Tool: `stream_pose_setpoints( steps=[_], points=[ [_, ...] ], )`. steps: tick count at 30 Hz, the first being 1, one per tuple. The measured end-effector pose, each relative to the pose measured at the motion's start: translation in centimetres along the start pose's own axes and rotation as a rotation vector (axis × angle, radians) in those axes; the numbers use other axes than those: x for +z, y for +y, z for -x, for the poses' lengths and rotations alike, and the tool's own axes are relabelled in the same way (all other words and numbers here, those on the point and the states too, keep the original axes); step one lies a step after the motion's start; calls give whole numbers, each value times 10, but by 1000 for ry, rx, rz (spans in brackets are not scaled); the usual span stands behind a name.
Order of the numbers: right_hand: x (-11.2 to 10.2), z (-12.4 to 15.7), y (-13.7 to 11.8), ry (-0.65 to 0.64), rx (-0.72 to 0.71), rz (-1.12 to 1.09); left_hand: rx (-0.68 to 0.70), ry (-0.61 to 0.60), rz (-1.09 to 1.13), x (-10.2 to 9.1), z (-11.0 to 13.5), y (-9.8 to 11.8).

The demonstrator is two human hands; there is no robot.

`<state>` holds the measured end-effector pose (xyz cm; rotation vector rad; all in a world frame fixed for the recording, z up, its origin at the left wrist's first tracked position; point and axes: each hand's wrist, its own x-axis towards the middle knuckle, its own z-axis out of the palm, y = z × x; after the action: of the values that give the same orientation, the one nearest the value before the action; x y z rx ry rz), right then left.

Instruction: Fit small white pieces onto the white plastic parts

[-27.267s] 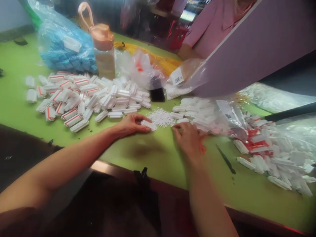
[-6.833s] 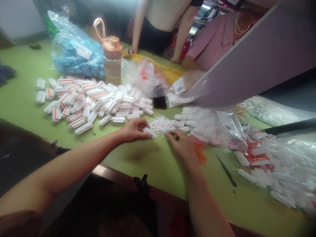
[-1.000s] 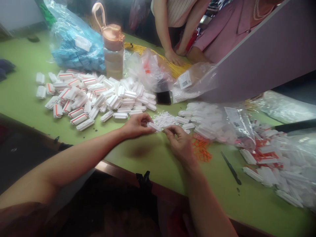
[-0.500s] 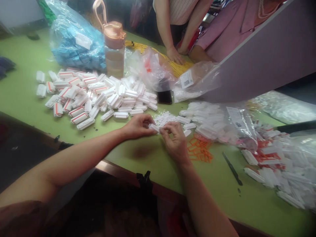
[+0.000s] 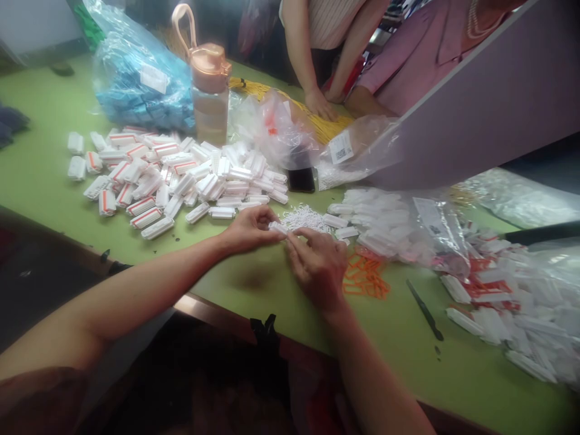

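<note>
My left hand [image 5: 249, 228] pinches a small white plastic piece [image 5: 277, 227] just above the green table [image 5: 281, 290]. My right hand [image 5: 317, 263] has its fingers closed on the same piece from the right side. Right behind the hands lies a little heap of tiny white parts [image 5: 306, 217]. Several orange plastic frames [image 5: 365, 278] lie on the table to the right of my right hand. A large pile of white pieces with red stripes [image 5: 167, 175] spreads out to the left.
A pink-capped water bottle [image 5: 209, 90], a blue-filled plastic bag [image 5: 140, 84] and a black phone [image 5: 301, 179] stand behind. Bagged white and red parts [image 5: 498, 284] fill the right. A dark thin tool [image 5: 423, 309] lies nearby. Other people's hands [image 5: 319, 103] rest on yellow material across the table.
My right hand has moved left and closed onto the white piece held by my left hand. The orange frames are now uncovered beside it.
</note>
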<state>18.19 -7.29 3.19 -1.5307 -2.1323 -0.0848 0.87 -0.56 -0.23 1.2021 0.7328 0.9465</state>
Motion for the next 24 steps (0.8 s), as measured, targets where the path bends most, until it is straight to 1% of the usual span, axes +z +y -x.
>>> stream_pose_setpoints(
  steps=[3,4,5,7,9,11,15,18,20,24],
  points=[
    [1,-3,14,115,109,-201,11,24,-18,-1,-2,-1],
    [1,-3,21,148,156,-246,13,40,-35,-1,-3,-1],
    [1,-3,27,153,199,-262,13,54,-56,-2,-4,-2],
    [3,-2,36,85,245,-217,13,66,-90,-3,-5,-2],
    [6,-2,40,-24,239,-144,10,59,-111,-4,-5,-2],
    [9,-2,39,-105,215,-74,12,45,-133,-4,-4,-2],
    [9,-5,35,-191,204,17,29,41,-177,-3,-3,0],
    [2,-6,35,-260,192,-23,37,38,-200,-2,-3,2],
    [-3,-5,36,-273,201,-79,39,27,-203,-2,-3,3],
    [-4,-2,36,-232,233,-120,25,19,-201,-2,-2,4]
  ],
)
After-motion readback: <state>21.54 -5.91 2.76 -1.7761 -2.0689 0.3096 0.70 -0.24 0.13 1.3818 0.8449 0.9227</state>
